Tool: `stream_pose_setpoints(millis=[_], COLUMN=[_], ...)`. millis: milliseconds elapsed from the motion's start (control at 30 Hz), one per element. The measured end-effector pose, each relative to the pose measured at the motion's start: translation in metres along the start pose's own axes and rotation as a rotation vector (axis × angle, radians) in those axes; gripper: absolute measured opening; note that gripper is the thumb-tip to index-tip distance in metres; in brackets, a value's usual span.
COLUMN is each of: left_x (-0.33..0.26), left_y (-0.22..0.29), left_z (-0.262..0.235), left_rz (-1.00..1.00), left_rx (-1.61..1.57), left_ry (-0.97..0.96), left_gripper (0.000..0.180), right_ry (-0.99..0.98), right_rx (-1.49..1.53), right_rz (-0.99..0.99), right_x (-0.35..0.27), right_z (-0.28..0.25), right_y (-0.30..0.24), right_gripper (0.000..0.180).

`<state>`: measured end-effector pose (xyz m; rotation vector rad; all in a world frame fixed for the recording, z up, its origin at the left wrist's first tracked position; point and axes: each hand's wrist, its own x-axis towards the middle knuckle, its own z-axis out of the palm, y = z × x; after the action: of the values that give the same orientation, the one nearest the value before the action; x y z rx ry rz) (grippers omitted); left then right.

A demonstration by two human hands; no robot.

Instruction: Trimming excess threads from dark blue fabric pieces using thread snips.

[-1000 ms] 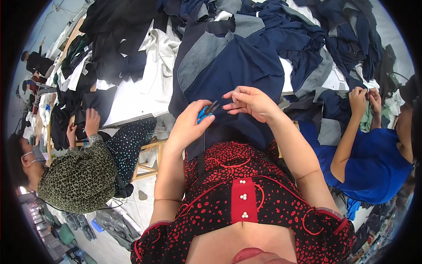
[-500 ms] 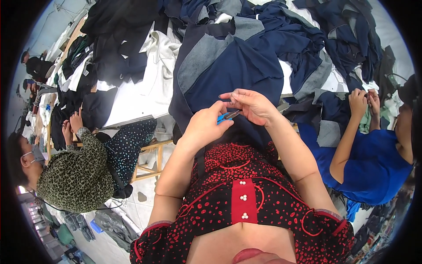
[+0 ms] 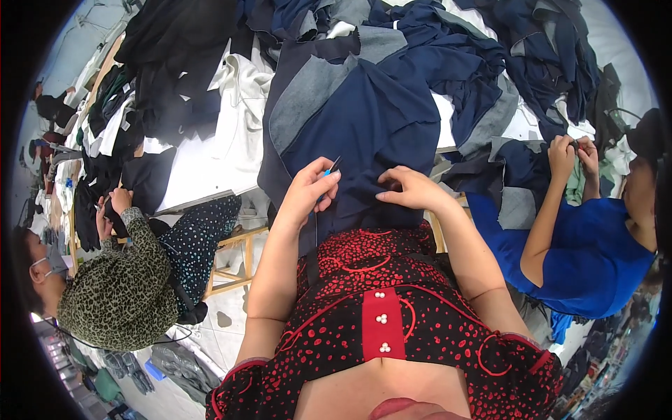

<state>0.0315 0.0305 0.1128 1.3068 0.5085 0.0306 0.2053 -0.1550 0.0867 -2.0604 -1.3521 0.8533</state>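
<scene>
In my left hand (image 3: 308,189) I hold small thread snips (image 3: 327,172) with blue handles. Their dark pointed blades stick out past my thumb, up and to the right. My right hand (image 3: 408,189) hovers over or rests on the navy cloth (image 3: 364,133), fingers curved and thumb apart from them, with nothing visible between. This cloth spreads from the table down to my lap, and a grey fuzzy underside (image 3: 308,98) shows along its folded left part.
Heaps of navy and black cloth (image 3: 175,77) cover much of the white table (image 3: 210,164), beside a white garment (image 3: 241,98). A masked person (image 3: 126,294) sits at the left. Another in blue (image 3: 581,259) handles cloth at the right.
My hands were close together at the snips' blades; now they are apart. The left has moved left with the snips, and the right has come down toward the navy cloth.
</scene>
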Motion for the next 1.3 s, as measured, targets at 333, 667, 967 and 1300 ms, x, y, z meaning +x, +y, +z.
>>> stream_pose_setpoints(millis=[333, 667, 967, 1300], left_x=[0.023, -0.013, -0.017, -0.024], left_y=[-0.022, 0.045, 0.063, 0.057], left_z=[0.011, 0.015, -0.004, 0.006], left_rz=[-0.099, 0.14, 0.299, 0.187], left_rx=[-0.25, -0.526, -0.663, -0.929], left_ry=[-0.308, -0.205, -0.189, -0.068], left_gripper=[0.042, 0.015, 0.014, 0.012], right_ry=[-0.114, 0.443, 0.116, 0.338], right_rx=[1.02, 1.051, 0.377, 0.268], right_rz=[0.002, -0.164, -0.452, -0.407], right_x=[-0.014, -0.02, -0.001, 0.015], right_z=[-0.029, -0.075, -0.061, -0.055], right_y=[-0.034, -0.05, -0.103, -0.132], right_gripper=[0.013, 0.015, 0.058, 0.015])
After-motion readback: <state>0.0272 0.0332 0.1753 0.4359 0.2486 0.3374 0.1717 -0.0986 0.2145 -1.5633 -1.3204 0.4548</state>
